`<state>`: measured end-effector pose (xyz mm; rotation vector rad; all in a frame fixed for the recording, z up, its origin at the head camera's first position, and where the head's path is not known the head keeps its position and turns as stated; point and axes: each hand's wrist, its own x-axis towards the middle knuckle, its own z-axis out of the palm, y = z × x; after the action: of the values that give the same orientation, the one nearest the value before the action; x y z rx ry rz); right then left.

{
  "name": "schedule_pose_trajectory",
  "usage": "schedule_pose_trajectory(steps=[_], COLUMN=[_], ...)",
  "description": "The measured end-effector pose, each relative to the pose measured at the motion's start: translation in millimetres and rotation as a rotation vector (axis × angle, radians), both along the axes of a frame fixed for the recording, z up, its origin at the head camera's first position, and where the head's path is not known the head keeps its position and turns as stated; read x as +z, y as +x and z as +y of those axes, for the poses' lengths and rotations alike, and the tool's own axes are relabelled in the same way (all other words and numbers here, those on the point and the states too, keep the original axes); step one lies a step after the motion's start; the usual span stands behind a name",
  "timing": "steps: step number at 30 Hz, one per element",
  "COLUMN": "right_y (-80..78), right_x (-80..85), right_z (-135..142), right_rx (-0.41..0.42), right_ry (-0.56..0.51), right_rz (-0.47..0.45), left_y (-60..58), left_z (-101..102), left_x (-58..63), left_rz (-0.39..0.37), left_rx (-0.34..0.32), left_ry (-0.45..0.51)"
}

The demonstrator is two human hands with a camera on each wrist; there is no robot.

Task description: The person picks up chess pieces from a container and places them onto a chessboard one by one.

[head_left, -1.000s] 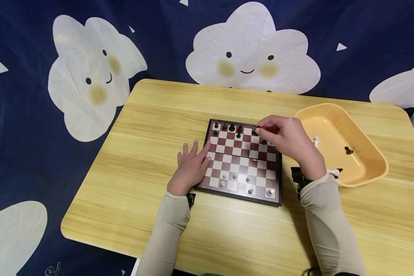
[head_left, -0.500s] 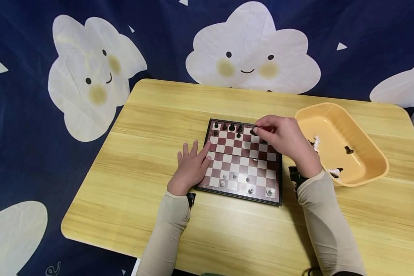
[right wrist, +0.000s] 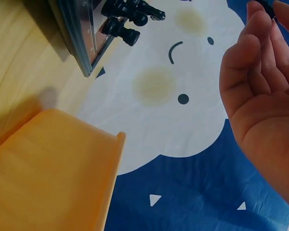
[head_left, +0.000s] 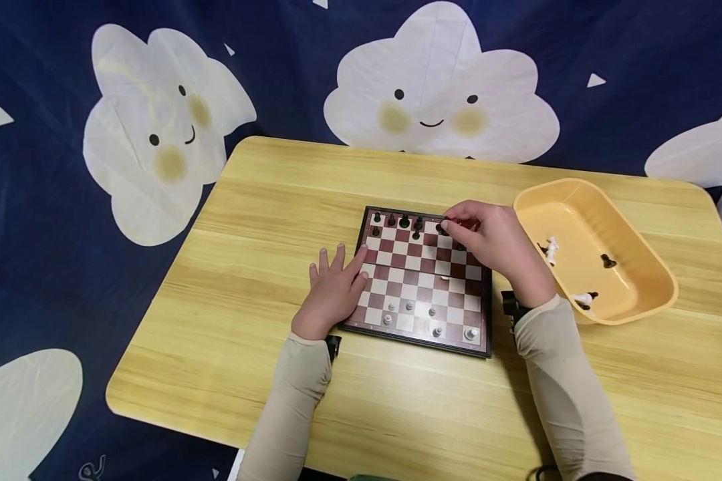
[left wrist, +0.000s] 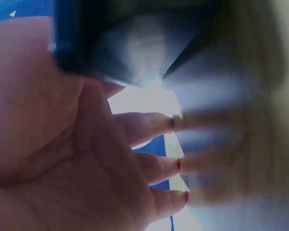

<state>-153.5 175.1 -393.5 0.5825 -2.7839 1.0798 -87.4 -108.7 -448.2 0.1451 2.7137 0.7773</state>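
A magnetic-looking folding chessboard [head_left: 409, 290] with maroon and white squares lies on the table. My left hand [head_left: 329, 300] rests on its left edge with spread, straight fingers. Over the far right part of the board, my right hand [head_left: 496, 237] pinches a small black chess piece [right wrist: 266, 6] between thumb and fingertips; its exact kind cannot be told. Several black pieces [head_left: 404, 221] stand along the far side, some partly hidden by the right hand. On the near half stand several white pieces, with a larger white one [head_left: 471, 334] in the near right corner.
Right of the board sits a yellow-orange plastic bin [head_left: 616, 307]. Loose white pieces [head_left: 551, 250] and a black pawn-like piece [head_left: 608, 261] lie inside it. Behind the wooden table [head_left: 216, 334] hangs a dark blue cloth [head_left: 289, 80] with clouds.
My right hand has shifted slightly left along the far side of the board, still holding the black chess piece. The left hand has stayed in place.
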Motion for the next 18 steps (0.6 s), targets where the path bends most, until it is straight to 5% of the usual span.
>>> schedule_pose_trajectory(steps=[18], right_y=[-9.0], right_x=[-5.8], right_z=[-6.2], right_rx=[0.012], right_ry=[0.052], right_rz=[-0.021], left_y=[-0.4], left_z=[-0.6], left_x=[-0.2], left_rz=[-0.014], left_rx=[0.001], left_ry=[0.004])
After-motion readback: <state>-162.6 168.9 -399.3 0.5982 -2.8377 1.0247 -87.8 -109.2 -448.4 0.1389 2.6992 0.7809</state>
